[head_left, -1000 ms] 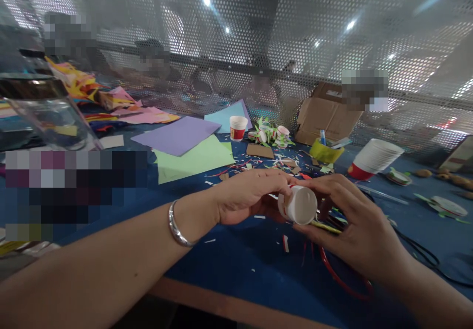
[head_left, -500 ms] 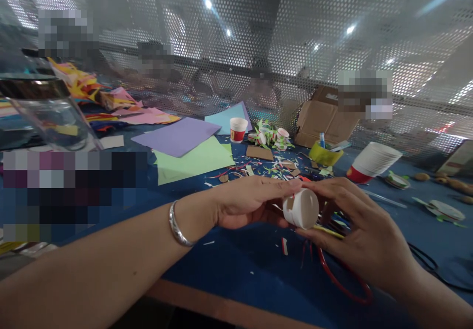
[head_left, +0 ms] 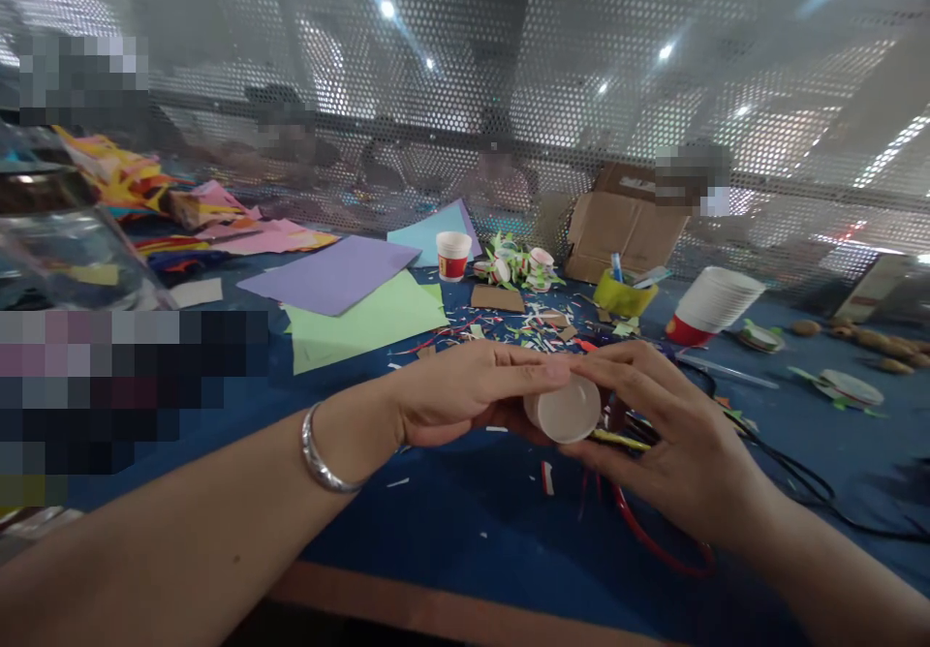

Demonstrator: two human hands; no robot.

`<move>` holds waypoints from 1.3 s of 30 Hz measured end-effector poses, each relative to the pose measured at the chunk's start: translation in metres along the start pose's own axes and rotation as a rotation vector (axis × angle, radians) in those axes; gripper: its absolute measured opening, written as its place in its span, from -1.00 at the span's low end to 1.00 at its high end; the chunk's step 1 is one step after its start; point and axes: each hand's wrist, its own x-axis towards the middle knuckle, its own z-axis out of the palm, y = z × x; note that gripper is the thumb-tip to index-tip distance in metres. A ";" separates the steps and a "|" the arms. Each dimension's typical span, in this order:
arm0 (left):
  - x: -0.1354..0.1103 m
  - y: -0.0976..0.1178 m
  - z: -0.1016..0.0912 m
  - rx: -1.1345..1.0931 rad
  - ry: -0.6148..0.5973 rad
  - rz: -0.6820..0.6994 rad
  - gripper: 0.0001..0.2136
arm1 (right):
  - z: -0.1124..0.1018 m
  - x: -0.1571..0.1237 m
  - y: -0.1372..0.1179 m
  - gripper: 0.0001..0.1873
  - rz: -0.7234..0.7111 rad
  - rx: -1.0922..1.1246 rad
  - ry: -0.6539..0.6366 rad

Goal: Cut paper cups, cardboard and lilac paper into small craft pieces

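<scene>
I have both hands on one cup [head_left: 563,413], held just above the table [head_left: 450,521]. My left hand [head_left: 465,390] lies over its top with the fingers nearly straight and the thumb tucked beneath, a loose half-closed hold. My right hand [head_left: 668,444] cups it from the other side, fingers spread and bent, and the fingertips of the two hands meet over the cup.

Room to move: toward me from the hands, the blue top is bare apart from small scraps, up to the wooden edge [head_left: 436,608]. Under the right hand lie a red loop [head_left: 654,545] and a yellow strip [head_left: 617,439], close below the palm, and a black cable [head_left: 799,492] runs off past the right wrist. Beyond the fingertips a litter of paper cuttings [head_left: 538,327] begins near at hand. A green sheet [head_left: 363,323] lies beyond the left hand, and a cup stack [head_left: 716,303] lies on its side beyond the right. A mesh screen [head_left: 509,95] closes the far side, well apart from the hands.

The cup lies on its side. Its round white end faces me, tipped slightly up, so its long axis runs away from me toward the mesh. The far end is hidden behind the fingers.
</scene>
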 end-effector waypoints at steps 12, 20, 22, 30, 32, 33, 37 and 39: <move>0.000 0.000 0.002 0.049 -0.026 0.297 -0.65 | -0.002 0.001 -0.005 -0.45 0.052 -0.033 0.162; -0.002 -0.009 0.003 0.333 -0.060 0.517 -0.58 | -0.004 0.000 -0.007 -0.54 0.097 0.094 0.180; -0.002 -0.010 0.005 0.444 0.004 0.563 -0.59 | -0.004 -0.001 -0.005 -0.54 0.129 0.162 0.184; -0.002 -0.012 0.010 0.552 0.076 0.600 -0.61 | -0.004 0.003 -0.007 -0.61 0.163 0.155 0.191; -0.003 -0.011 0.010 0.536 0.074 0.572 -0.60 | -0.004 0.003 -0.008 -0.62 0.153 0.147 0.191; -0.003 -0.011 0.010 0.526 0.077 0.561 -0.60 | -0.004 0.003 -0.008 -0.62 0.153 0.149 0.191; -0.003 -0.009 0.013 0.489 0.109 0.525 -0.62 | -0.003 0.004 -0.007 -0.62 0.186 0.220 0.185; -0.004 -0.009 0.015 0.497 0.125 0.520 -0.64 | -0.003 0.004 -0.006 -0.60 0.200 0.249 0.174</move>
